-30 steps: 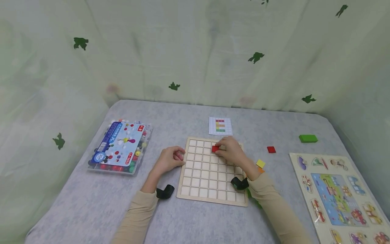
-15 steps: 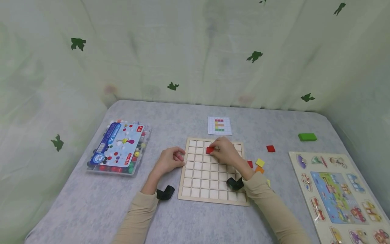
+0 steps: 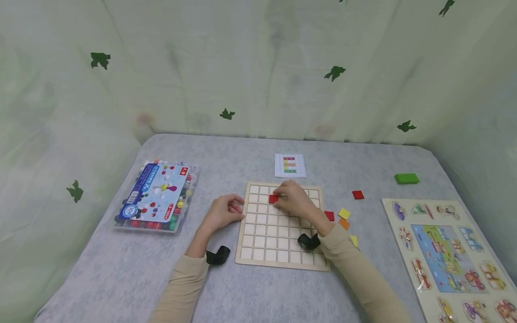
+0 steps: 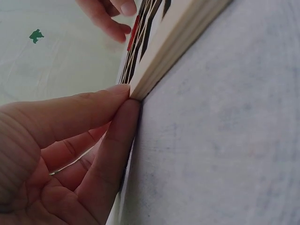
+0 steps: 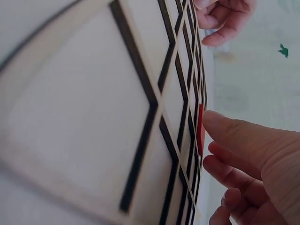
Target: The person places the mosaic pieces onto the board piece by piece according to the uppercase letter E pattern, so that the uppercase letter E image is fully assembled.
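In the head view a wooden grid board (image 3: 282, 265) lies on the table. My left hand (image 3: 224, 211) is at its left edge, with thumb and forefinger pinching the rim (image 4: 149, 70) in the left wrist view. My right hand (image 3: 296, 199) reaches over the board's upper part. Its thumb and fingers pinch the right side of a red square tile (image 3: 273, 198), which sits over a cell in the second row. From the right wrist view, the red tile (image 5: 200, 131) appears nearly edge-on beside the thumb tip.
Right of the board lie a red tile (image 3: 329, 216), yellow tile (image 3: 344, 213), orange tile (image 3: 344, 224) and another red tile (image 3: 357, 194). A pattern card (image 3: 300, 170) is behind. A bead box (image 3: 161, 193) stands left; a green block (image 3: 406, 179) and picture puzzle (image 3: 397, 242) lie right.
My right hand has slid the red tile leftward across the board by about one cell. Another red tile beside the board has come into view from under the right forearm. My left hand stays put.
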### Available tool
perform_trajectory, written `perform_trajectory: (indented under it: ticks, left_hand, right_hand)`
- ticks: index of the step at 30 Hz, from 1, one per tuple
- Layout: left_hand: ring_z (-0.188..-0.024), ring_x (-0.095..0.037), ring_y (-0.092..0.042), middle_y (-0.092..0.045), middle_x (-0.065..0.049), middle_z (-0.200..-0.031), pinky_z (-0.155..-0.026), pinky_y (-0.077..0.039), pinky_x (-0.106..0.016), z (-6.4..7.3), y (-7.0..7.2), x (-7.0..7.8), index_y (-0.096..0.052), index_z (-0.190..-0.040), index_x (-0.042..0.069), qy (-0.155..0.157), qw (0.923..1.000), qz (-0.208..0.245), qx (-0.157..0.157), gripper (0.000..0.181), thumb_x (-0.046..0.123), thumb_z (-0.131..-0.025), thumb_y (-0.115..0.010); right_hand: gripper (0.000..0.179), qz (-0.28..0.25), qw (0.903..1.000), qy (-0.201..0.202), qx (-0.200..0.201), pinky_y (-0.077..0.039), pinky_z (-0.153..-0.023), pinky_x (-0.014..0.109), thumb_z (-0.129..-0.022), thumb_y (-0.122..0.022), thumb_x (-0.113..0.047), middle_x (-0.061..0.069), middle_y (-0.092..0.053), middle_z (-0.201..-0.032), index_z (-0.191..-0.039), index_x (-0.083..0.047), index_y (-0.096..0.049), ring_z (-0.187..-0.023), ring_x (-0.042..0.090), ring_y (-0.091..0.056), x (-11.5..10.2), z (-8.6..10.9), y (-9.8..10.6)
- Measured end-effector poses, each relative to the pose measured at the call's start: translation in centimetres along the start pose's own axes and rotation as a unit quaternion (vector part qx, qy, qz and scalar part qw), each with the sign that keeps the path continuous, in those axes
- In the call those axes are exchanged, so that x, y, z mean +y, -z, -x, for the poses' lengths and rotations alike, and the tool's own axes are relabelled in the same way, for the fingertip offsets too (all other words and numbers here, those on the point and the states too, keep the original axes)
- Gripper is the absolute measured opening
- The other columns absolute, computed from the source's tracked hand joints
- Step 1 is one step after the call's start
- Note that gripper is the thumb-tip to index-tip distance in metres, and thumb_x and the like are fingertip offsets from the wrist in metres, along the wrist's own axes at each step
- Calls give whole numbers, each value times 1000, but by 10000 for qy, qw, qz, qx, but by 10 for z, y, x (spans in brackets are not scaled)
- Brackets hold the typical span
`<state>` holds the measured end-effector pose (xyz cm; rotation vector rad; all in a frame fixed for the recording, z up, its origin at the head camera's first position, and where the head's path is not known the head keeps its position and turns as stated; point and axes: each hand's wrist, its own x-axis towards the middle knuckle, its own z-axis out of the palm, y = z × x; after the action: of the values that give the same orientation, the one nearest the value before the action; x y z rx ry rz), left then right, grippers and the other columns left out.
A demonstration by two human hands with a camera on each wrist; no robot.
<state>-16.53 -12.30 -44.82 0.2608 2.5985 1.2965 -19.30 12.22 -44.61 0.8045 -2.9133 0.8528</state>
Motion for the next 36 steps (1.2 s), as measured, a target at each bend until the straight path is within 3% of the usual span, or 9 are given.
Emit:
perform_trajectory:
  ticks: [5, 13, 22, 26, 36]
  left_hand:
    - [-63, -8, -54, -63, -9, -78, -60, -44, -22, 0, 1, -3, -64, -104, 2, 37, 10000, -13, 37, 31, 5, -74, -74]
    - [-63, -8, -55, -64, -10, -79, -59, -44, -22, 1, 1, -6, -64, -104, 2, 40, 10000, 33, 84, 31, 6, -75, -74]
    - [-63, -8, -55, -64, -11, -79, -59, -44, -22, 3, 0, -6, -63, -104, 1, 9, 9999, 99, 109, 31, 5, -75, -74]
    - [-63, -7, -54, -64, -10, -78, -58, -43, -20, 2, -1, -7, -63, -104, 1, -1, 9999, 107, 111, 31, 5, -75, -74]
    - [-63, -8, -54, -64, -10, -79, -58, -44, -21, 0, -3, -6, -63, -104, 1, -3, 9999, 124, 75, 31, 5, -75, -74]
  right_hand:
    - [28, 84, 9997, -42, 206, -48, -79, 38, -79, -73, -12, 13, -67, -98, -104, 0, -70, -91, 27, -59, 7, 11, 13]
    - [27, 200, 9956, -716, 563, -47, -84, 47, -82, -69, -8, 17, -65, -103, -107, 1, -68, -98, 33, -56, 38, 38, 40]
    - [27, 394, 9832, -1377, 1133, -47, -80, 49, -85, -65, -8, 23, -63, -107, -109, 4, -67, -98, 37, -56, 75, 74, 70]
    - [28, 539, 9769, -1657, 1238, -44, -87, 52, -85, -65, -7, 24, -63, -106, -110, 6, -65, -99, 38, -55, 87, 87, 82]
    - [27, 637, 9638, -2052, 1578, -42, -89, 55, -84, -64, -6, 27, -64, -103, -107, 9, -65, -100, 42, -55, 107, 108, 94]
